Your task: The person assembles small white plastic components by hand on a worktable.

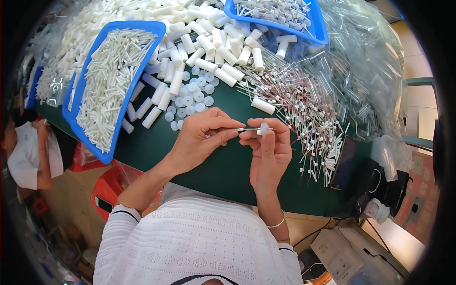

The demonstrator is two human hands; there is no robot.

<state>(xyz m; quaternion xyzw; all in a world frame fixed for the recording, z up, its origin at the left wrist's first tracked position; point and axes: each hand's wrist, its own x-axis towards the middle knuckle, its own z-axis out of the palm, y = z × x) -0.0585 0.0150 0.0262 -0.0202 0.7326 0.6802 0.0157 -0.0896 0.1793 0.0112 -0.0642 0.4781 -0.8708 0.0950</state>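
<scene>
Over the near side of the dark green table (209, 183), my left hand (197, 140) pinches one end of a thin rod (249, 129) between thumb and fingertips. My right hand (270, 161) grips the rod's other end, where a translucent white disc (264, 127) sits around it. A small white piece shows beside that disc, partly covered by my fingers. Just beyond my left hand lies a loose group of similar translucent discs (190, 97). To the right of my right hand spreads a heap of thin rods with small white and dark red parts (304, 102).
A blue tray (115, 137) of short white sticks stands at the left. Thick white cylinders (206, 43) pile up behind, near another blue tray (324, 35) with assembled pieces. Clear plastic bags (375, 52) cover the far right. Another person (35, 152) sits at left beyond a red stool (105, 187).
</scene>
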